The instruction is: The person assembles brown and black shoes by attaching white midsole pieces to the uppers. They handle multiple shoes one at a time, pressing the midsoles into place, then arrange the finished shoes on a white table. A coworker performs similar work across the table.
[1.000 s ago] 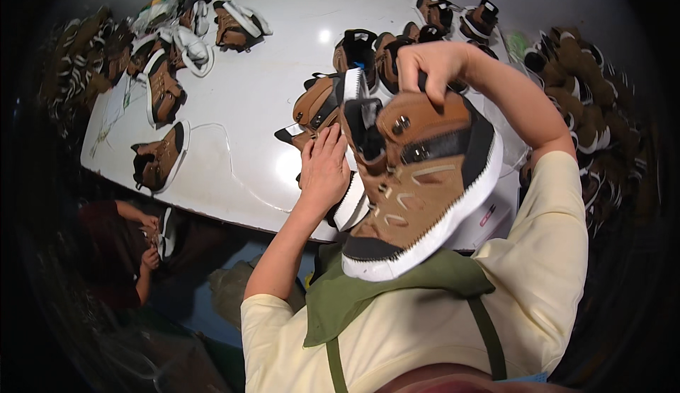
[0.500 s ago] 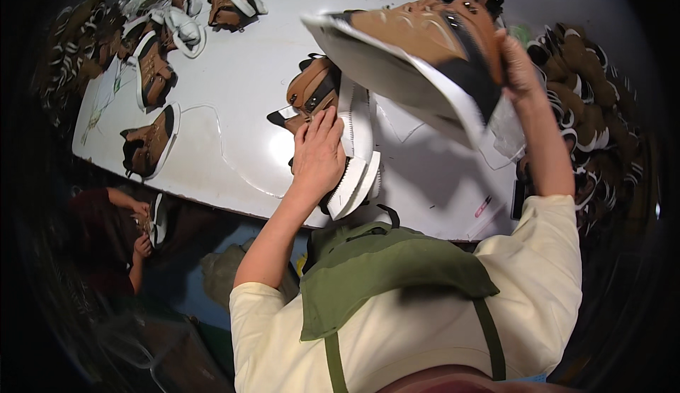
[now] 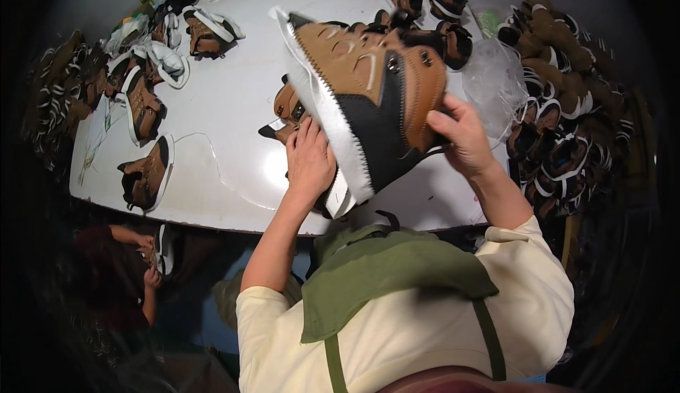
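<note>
My right hand is closed on the collar of a tan, black and brown shoe upper with a white, zigzag-stitched lower edge. It is raised and tilted over the table, with its white edge toward my left arm. My left hand is curled over another brown shoe upper on the table, gripping it against white-edged pieces. The raised upper hides much of that lower one.
Brown shoes lie on the white table at left and along its far edge. Heaped uppers and a clear plastic bag are at right. Loose thread crosses the tabletop. At lower left, a co-worker's hands hold a shoe.
My right hand has swung the raised upper left and nearer, turning its side into view above the lower one. My left hand stays on the lower upper.
</note>
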### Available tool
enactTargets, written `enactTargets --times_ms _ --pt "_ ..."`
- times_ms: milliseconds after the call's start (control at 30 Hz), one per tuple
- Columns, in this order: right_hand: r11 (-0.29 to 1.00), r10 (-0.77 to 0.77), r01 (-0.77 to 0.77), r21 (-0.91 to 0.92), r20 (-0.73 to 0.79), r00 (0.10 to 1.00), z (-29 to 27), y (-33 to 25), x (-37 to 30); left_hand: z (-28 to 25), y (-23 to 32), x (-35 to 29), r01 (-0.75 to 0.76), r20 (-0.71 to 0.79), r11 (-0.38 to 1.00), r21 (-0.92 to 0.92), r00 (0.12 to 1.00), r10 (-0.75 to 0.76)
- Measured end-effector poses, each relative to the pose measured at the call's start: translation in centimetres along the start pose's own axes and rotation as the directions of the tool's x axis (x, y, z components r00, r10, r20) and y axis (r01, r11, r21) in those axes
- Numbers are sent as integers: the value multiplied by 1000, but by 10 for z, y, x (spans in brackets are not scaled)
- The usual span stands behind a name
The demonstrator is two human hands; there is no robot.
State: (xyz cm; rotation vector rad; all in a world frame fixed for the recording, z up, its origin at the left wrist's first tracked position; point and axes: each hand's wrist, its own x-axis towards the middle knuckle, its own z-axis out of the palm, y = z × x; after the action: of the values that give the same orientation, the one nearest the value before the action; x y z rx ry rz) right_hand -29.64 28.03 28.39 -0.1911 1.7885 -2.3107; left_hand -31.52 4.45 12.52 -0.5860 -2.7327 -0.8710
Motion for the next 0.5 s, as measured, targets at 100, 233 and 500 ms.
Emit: enactTargets --times_ms 100,233,500 --pt "642 -382 319 -697 69 921 -4 -29 -4 11 -5 -1 26 -49 998 61 999 -23" --pt "-386 -511 387 -837 543 666 28 -54 5 11 -4 0 17 -97 999 48 995 -12" --pt "-564 265 756 -332 795 546 120 21 -8 18 -24 -17 -15 -14 864 -503 1000 9"
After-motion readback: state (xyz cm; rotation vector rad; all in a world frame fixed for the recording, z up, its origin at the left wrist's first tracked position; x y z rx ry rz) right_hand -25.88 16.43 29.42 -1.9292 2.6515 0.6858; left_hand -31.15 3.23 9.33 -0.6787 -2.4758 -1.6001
